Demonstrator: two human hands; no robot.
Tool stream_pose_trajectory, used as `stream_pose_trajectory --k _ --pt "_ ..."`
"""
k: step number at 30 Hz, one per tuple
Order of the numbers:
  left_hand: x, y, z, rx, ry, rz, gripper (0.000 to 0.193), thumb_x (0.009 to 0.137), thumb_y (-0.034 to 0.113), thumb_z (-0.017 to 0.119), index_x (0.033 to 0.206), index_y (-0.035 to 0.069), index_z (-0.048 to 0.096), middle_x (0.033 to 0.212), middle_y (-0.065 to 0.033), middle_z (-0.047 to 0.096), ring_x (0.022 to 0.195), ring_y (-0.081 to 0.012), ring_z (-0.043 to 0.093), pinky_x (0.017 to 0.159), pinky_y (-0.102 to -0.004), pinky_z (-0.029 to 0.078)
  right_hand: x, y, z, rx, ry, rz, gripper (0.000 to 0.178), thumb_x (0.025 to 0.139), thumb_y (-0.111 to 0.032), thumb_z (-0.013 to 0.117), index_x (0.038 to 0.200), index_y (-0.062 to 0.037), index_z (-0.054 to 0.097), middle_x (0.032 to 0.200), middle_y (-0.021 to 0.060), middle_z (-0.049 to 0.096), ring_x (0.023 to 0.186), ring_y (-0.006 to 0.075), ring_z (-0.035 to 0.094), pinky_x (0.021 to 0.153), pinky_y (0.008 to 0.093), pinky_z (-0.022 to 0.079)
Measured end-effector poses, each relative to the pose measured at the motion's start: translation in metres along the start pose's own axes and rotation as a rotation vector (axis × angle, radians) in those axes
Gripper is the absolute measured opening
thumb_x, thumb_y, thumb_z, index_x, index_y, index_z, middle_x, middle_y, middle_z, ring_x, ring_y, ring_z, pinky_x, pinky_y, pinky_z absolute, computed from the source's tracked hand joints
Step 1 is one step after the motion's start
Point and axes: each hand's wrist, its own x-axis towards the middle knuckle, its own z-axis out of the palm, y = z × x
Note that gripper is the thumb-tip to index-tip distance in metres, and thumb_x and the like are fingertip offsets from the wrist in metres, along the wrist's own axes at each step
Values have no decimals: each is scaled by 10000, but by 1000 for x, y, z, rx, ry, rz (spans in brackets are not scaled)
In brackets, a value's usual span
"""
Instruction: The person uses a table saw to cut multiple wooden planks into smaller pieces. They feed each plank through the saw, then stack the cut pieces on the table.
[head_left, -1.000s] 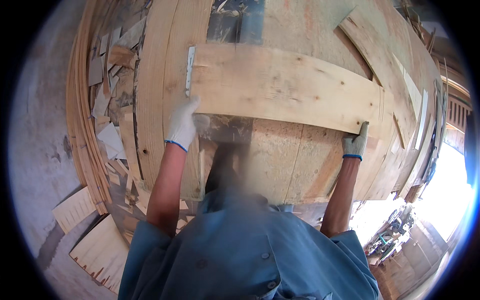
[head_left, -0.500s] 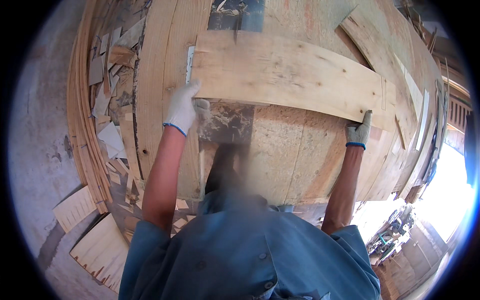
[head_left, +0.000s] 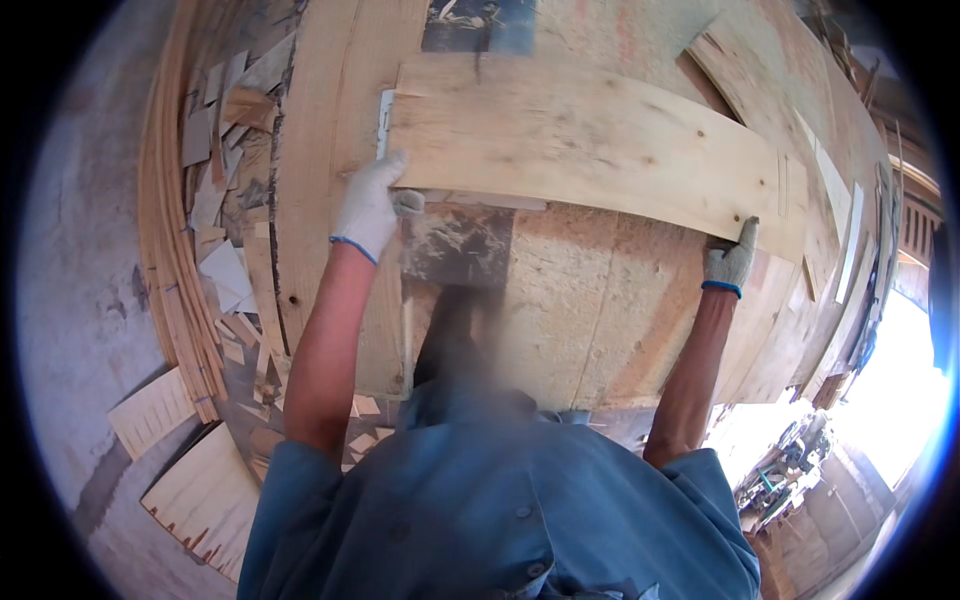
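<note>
A long pale wooden board [head_left: 580,140] lies crosswise in front of me, tilted slightly down to the right. My left hand [head_left: 370,205], in a white knit glove with a blue cuff, is closed on the board's left end, its thumb along the near corner. My right hand [head_left: 733,260], gloved the same way, grips the near edge toward the right end, with the thumb on top and the fingers hidden underneath. Beneath the board is a worn wooden worktable [head_left: 550,320] with a dark, dusty plate [head_left: 455,250] set in it.
Another dark plate [head_left: 480,25] shows beyond the board. A loose plank [head_left: 730,70] and a white strip [head_left: 850,240] lie at the right. Long bundled wood strips [head_left: 170,230] and scattered offcuts [head_left: 228,275] run along the left. Flat wooden panels [head_left: 205,495] lie lower left.
The board and both hands have shifted slightly to the right and a little away from me. Both hands keep their hold on it.
</note>
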Motion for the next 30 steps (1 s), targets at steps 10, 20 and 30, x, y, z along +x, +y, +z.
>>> stream_pose_trajectory --k 10,20,30 --pt "17 7 5 -108 -16 -22 340 899 309 639 1105 41 601 847 -103 678 501 -187 635 417 -302 505 11 11 16 -83 9 -80 309 922 -245 645 1171 -67 598 1138 57 646 1028 191 623 880 352 542" --pt "27 28 16 -69 29 -130 362 878 334 667 1098 58 591 824 -91 670 483 -178 615 442 -297 501 35 13 14 -166 -46 -90 328 924 -260 645 1185 -68 593 1145 69 643 1025 208 623 855 340 547" --pt "44 27 21 -30 76 9 398 893 311 637 1140 1 598 864 -107 667 494 -188 617 452 -292 509 48 17 32 -147 12 -120 350 914 -265 657 1205 -82 591 1134 69 651 998 210 640 836 357 553"
